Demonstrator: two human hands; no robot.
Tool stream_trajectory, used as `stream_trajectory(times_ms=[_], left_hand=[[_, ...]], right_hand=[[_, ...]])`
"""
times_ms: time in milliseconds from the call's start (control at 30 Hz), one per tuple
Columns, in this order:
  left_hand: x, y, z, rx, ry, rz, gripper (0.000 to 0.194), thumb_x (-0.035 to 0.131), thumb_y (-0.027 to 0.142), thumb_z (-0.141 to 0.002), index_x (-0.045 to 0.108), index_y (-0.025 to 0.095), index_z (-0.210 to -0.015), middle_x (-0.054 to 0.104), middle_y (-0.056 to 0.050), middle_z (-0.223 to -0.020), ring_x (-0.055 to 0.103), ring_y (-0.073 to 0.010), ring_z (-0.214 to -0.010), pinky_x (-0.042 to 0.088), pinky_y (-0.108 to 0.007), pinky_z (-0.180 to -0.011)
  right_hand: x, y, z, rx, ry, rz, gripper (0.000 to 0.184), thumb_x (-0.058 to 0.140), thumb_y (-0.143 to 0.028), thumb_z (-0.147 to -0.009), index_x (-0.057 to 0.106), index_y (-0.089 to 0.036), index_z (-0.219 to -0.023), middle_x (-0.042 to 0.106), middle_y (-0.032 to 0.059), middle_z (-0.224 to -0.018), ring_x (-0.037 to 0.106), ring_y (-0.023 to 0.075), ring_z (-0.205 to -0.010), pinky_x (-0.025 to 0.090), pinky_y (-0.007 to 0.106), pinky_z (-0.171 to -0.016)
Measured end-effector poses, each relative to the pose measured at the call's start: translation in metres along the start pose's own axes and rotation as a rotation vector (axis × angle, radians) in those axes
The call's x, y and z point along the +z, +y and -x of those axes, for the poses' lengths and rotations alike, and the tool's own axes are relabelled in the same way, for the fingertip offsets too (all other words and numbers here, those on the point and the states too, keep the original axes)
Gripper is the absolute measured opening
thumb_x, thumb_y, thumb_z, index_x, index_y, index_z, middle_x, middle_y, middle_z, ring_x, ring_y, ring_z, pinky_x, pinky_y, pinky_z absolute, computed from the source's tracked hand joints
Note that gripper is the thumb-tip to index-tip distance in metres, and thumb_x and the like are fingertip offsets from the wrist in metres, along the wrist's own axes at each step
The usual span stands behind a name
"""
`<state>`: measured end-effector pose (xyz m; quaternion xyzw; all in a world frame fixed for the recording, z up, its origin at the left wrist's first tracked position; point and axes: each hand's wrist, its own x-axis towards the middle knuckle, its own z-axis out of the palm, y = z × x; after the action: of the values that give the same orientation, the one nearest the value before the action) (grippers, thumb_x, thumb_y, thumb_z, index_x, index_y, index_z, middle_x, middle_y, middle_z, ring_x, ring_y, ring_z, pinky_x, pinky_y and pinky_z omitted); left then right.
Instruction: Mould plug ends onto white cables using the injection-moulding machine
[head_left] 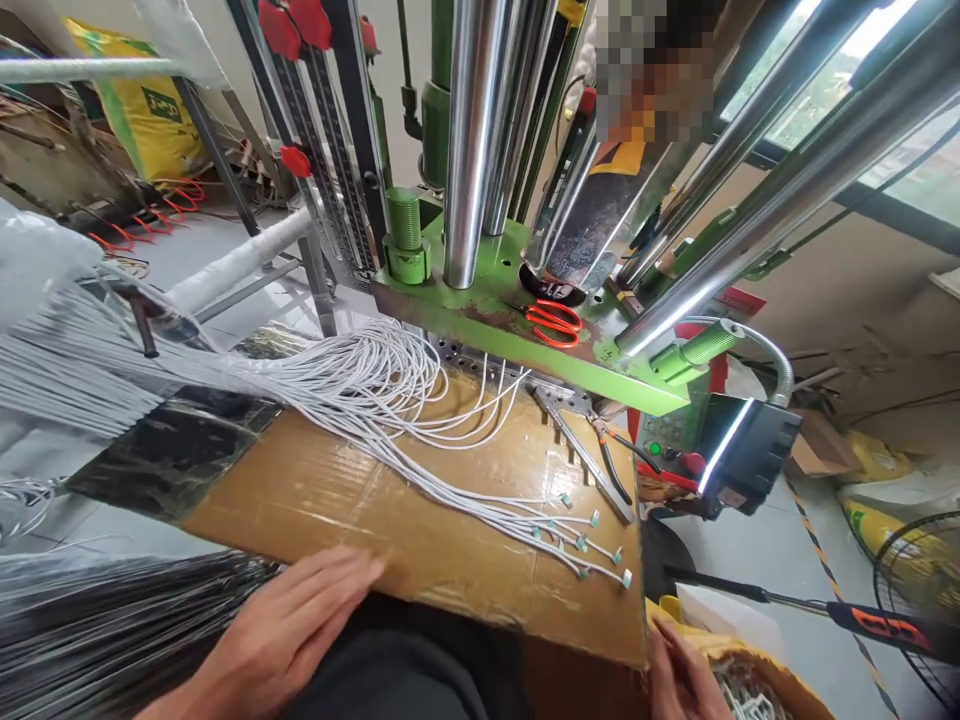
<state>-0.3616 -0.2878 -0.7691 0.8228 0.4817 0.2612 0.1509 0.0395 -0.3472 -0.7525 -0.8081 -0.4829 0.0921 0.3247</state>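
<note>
My left hand (300, 615) lies flat on the near edge of a brown cardboard sheet (300, 500), its fingers stretched out and nothing in them. At the sheet's right corner, my right hand (682, 675) is partly cut off by the frame; its fingers are loosely bent, with nothing visible in them. A bundle of white cables (360, 380) runs over the cardboard, and several ends carry small white-and-green connectors (581, 542). Right of these ends lie a metal bar with small blocks (581, 450) and pliers with black-and-orange handles (611, 465).
A green machine plate (480, 310) with tall steel columns (476, 140) stands behind the cardboard. Red-handled scissors (553, 322) rest on it. A yellow sack (780, 680) of white pieces is at lower right. Dark strands (135, 630) hang at left; a fan (922, 570) stands right.
</note>
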Motion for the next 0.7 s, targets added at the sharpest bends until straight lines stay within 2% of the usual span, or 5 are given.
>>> stream_trajectory(times_ms=[100, 200, 300, 400, 700], left_hand=[[0.01, 0.001, -0.069, 0.204, -0.061, -0.248, 0.053, 0.038, 0.008, -0.09, 0.046, 0.019, -0.142, 0.051, -0.01, -0.143, 0.045, -0.0273, -0.133, 0.034, -0.047, -0.113], [0.016, 0.0, -0.118, 0.322, -0.187, -0.352, 0.045, 0.039, 0.004, -0.088, 0.059, 0.015, -0.127, 0.065, -0.014, -0.12, 0.058, -0.0278, -0.114, 0.038, -0.049, -0.105], [0.008, 0.002, -0.142, 0.269, -0.343, -0.208, 0.025, 0.049, 0.008, -0.085, 0.069, 0.017, -0.098, 0.068, -0.008, -0.092, 0.061, -0.023, -0.089, 0.046, -0.038, -0.087], [-0.011, 0.003, -0.161, 0.023, -0.422, 0.168, 0.005, 0.06, 0.016, -0.078, 0.064, 0.016, -0.079, 0.062, 0.0, -0.076, 0.055, -0.0151, -0.07, 0.041, -0.025, -0.067], [-0.022, -0.006, -0.181, -0.489, -0.631, 0.909, 0.036, 0.064, 0.049, -0.08, 0.061, 0.013, -0.076, 0.052, 0.003, -0.061, 0.043, -0.0105, -0.056, 0.032, -0.022, -0.056]], right_hand=[[0.039, -0.052, -0.023, -0.589, -0.25, 0.057, 0.038, 0.047, -0.029, -0.094, 0.057, -0.036, -0.13, 0.068, 0.0027, -0.121, 0.061, 0.0249, -0.116, 0.052, 0.045, -0.099], [0.076, -0.09, -0.038, -0.843, -0.324, 0.188, 0.043, 0.044, -0.019, -0.095, 0.05, -0.024, -0.138, 0.053, 0.0089, -0.141, 0.046, 0.0285, -0.133, 0.045, 0.051, -0.104], [0.087, -0.106, -0.032, -0.834, -0.168, 0.141, 0.044, 0.047, -0.013, -0.093, 0.05, -0.021, -0.136, 0.056, 0.0131, -0.136, 0.045, 0.0287, -0.133, 0.043, 0.053, -0.104], [0.081, -0.114, -0.011, -0.812, -0.056, -0.073, 0.05, 0.052, -0.006, -0.09, 0.047, -0.021, -0.138, 0.06, 0.0121, -0.126, 0.047, 0.0243, -0.129, 0.046, 0.046, -0.102], [0.094, -0.121, 0.019, -0.707, -0.228, -0.415, 0.033, 0.052, -0.004, -0.089, 0.06, -0.017, -0.118, 0.065, 0.0079, -0.105, 0.06, 0.016, -0.102, 0.053, 0.028, -0.089]])
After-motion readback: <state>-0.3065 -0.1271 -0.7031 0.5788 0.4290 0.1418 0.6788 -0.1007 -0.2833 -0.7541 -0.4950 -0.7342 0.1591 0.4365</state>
